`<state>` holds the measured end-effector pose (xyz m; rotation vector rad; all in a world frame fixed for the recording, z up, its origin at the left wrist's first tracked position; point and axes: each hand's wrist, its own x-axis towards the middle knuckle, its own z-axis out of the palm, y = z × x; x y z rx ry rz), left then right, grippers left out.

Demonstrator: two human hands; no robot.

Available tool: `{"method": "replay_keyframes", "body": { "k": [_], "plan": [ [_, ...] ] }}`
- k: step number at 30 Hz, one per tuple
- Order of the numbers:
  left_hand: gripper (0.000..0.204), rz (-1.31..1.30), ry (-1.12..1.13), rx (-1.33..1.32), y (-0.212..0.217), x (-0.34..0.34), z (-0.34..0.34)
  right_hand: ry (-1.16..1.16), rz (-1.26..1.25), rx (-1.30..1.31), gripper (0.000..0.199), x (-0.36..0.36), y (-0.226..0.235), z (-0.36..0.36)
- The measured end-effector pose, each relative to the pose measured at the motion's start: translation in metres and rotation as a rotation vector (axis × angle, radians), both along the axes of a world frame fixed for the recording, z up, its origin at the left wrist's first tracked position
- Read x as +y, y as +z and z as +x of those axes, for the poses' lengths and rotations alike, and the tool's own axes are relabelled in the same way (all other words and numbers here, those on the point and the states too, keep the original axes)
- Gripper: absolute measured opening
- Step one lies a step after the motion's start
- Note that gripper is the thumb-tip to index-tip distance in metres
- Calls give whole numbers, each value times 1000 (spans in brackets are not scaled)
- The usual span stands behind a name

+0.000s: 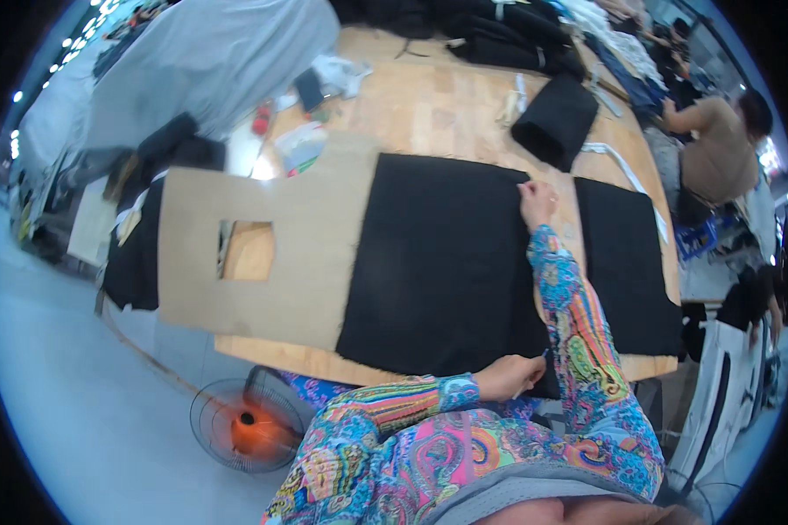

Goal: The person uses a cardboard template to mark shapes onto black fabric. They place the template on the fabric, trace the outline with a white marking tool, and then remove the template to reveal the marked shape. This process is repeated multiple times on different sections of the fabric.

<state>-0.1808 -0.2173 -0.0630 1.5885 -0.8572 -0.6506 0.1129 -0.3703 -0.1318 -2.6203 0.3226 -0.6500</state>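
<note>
A black fabric panel (442, 262) lies on the wooden table, partly over a beige sheet (306, 254) with a rectangular cut-out. My right hand (538, 203) pinches the panel at its far right corner, arm stretched forward. By the near right edge of the panel, my left hand (510, 378) is closed with the fingers curled. A thin, small thing shows at its fingers, too small to name. Right of my right forearm lies a second black fabric piece (626, 262), apart from the first.
A folded black bundle (556, 122) and white strips (626, 166) lie beyond my right hand. Dark cloth (517, 39) is piled at the far edge. A grey cover (228, 70) drapes far left. An orange fan (249, 424) stands near left. A person (718, 149) sits at right.
</note>
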Motion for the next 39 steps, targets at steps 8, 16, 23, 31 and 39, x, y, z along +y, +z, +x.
{"method": "replay_keyframes", "body": {
  "k": [8, 16, 23, 31, 39],
  "plan": [
    [8, -15, 43, -114, 11, 4, -6, 126, 62, -157, 16, -3, -7, 10],
    [7, -48, 61, -195, 5, -6, -9, 162, -9, -147, 15, -23, -15, 15],
    [9, -98, 62, -191, -4, -9, -12, 74, -70, -98, 19, -8, 7, 1],
    [16, -38, 842, -225, 42, 133, 1, 454, -172, -100, 40, 29, 34, -79],
    [32, 7, 2081, -285, 18, 326, -29, 497, -213, 67, 45, 38, 33, -111]
  ]
}}
